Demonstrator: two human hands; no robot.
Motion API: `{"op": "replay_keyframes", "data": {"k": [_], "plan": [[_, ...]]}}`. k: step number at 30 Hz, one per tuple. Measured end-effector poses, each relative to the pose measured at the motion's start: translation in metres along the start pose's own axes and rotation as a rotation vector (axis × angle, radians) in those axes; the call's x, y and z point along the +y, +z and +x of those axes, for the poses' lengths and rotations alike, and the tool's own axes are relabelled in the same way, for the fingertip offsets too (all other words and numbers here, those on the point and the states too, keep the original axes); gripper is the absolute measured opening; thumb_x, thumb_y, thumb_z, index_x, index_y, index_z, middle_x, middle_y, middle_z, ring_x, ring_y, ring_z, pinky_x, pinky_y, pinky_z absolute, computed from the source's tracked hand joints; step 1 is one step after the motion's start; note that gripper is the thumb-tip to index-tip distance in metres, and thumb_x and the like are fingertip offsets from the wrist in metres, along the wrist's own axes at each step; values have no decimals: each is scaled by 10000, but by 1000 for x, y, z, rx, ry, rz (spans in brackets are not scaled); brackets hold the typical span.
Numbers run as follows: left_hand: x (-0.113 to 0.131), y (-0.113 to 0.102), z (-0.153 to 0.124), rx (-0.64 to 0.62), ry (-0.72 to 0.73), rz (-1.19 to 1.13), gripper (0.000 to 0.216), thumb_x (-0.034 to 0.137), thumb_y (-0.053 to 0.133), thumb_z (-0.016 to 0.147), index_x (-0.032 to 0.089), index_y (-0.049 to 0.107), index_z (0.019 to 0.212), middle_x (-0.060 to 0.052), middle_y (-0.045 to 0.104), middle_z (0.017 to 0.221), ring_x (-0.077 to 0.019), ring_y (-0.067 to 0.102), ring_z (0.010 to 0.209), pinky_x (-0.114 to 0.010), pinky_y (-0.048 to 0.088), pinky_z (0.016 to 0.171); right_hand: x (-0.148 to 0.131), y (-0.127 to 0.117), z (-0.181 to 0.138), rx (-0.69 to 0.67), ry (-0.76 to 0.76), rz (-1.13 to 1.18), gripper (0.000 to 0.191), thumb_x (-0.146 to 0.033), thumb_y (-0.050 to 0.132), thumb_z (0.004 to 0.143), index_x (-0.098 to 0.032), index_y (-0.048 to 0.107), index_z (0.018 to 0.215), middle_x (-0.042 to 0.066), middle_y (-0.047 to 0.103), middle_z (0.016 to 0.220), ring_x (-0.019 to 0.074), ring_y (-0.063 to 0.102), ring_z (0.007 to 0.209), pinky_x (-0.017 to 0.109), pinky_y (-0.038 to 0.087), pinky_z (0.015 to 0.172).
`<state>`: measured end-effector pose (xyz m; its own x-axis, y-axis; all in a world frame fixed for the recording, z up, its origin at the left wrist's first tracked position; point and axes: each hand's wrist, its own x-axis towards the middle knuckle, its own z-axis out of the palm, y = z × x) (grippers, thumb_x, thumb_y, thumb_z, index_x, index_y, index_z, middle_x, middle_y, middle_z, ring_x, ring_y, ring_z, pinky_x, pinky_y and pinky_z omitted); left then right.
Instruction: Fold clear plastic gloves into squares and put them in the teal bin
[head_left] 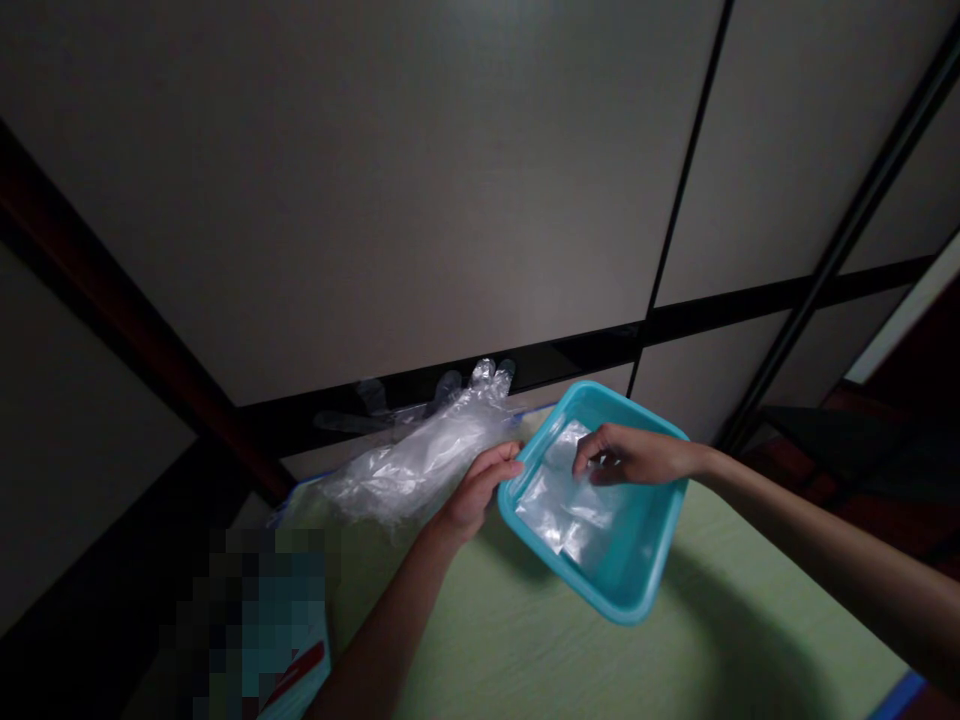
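My left hand [480,487] is closed on the left rim of a turquoise plastic basin [670,535], with the thumb on top of the edge. The basin is tilted above the pale green surface. Inside it lie thin, shiny pieces of clear plastic film [551,500]. My right hand [619,455] reaches in over the right rim, fingers curled and pinched at the film; the fingertips partly hide the contact. Left of the basin, a loose heap of clear disposable plastic gloves [431,455] lies on the surface, some glove fingers sticking up at the back.
A pale green surface [480,640] with blue edging lies below. Large grey cabinet panels [420,200] with a dark horizontal strip stand right behind it. At the lower left is a pale box-like item with a red mark [304,665], partly pixelated.
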<state>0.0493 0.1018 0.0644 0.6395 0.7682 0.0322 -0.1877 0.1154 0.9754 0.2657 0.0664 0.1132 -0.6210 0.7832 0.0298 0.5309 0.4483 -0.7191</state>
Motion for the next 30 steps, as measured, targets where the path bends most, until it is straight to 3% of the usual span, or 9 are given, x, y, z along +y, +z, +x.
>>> {"op": "replay_keyframes", "data": {"k": [8,13,18,24,30], "plan": [[1,0,0,5,-13,-9,217,312,591,597,127,542,698,22,460,572,-85,389,512,-198,285,494,-1,3,8,-26,-24,83,193,-113,563,683,-170,646,847,4,597,737,116,532,646,231,424,576],[0,-1,0,-4,-17,-17,216,304,590,609,124,539,717,19,470,589,-84,400,519,-193,289,498,4,3,6,-4,46,-43,155,-102,587,645,-167,667,762,2,604,645,128,548,572,237,433,521],[-1,-3,2,-1,-10,-32,219,300,597,609,119,545,722,16,478,588,-87,406,518,-195,290,497,-7,-2,1,30,-136,-174,116,-124,587,672,-190,681,687,22,617,749,144,566,688,270,449,642],[-1,-3,2,3,-11,-39,222,309,610,598,123,543,698,22,457,570,-87,387,510,-202,261,494,-23,-7,-11,127,-80,-216,143,-100,547,710,-163,675,727,55,600,932,123,569,714,221,443,563],[0,-2,1,-2,-7,-40,247,313,611,596,122,559,744,15,472,595,-96,398,530,-208,262,508,-22,-16,-21,-11,-75,-38,103,-186,622,689,-145,643,781,46,614,926,154,556,877,272,442,764]]}}
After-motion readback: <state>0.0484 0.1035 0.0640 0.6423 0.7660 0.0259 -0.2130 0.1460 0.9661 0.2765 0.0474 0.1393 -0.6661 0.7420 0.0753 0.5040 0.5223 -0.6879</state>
